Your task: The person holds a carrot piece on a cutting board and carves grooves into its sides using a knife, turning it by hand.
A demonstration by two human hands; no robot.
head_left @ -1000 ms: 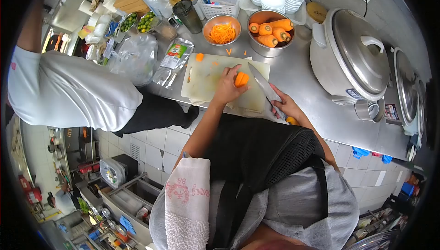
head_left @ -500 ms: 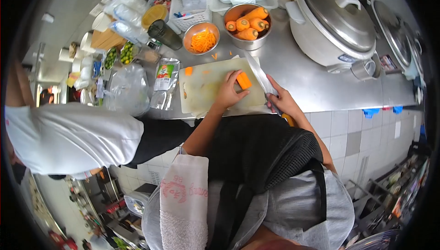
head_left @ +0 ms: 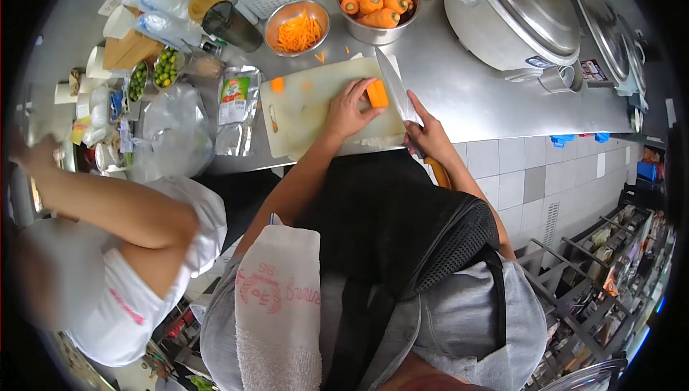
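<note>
A squared-off block of carrot (head_left: pixel 377 94) lies on the white cutting board (head_left: pixel 294 122), with my left hand (head_left: pixel 350 110) closed against its left side, fingertips and thumb on it. My right hand (head_left: pixel 428 135) grips a large knife (head_left: pixel 395 81) with a yellowish handle. Its long blade points away from me, just right of the carrot block and apart from it. A small carrot end piece (head_left: pixel 277 85) sits at the board's upper left. Behind the board stand a metal bowl of carrot strips (head_left: pixel 298 34) and a deeper metal bowl (head_left: pixel 373 34) of whole carrots (head_left: pixel 380 5).
A large rice cooker (head_left: pixel 502 18) occupies the right of the steel counter (head_left: pixel 459 104). Left of the board lie a silver pouch (head_left: pixel 235 107) and a clear plastic bag (head_left: pixel 172 129). A co-worker in a white shirt (head_left: pixel 136 298) stands close at my left.
The camera view has shifted, so the counter items appear further left and higher. The co-worker has turned, with an arm now stretched out. My hands keep hold of the carrot and knife.
</note>
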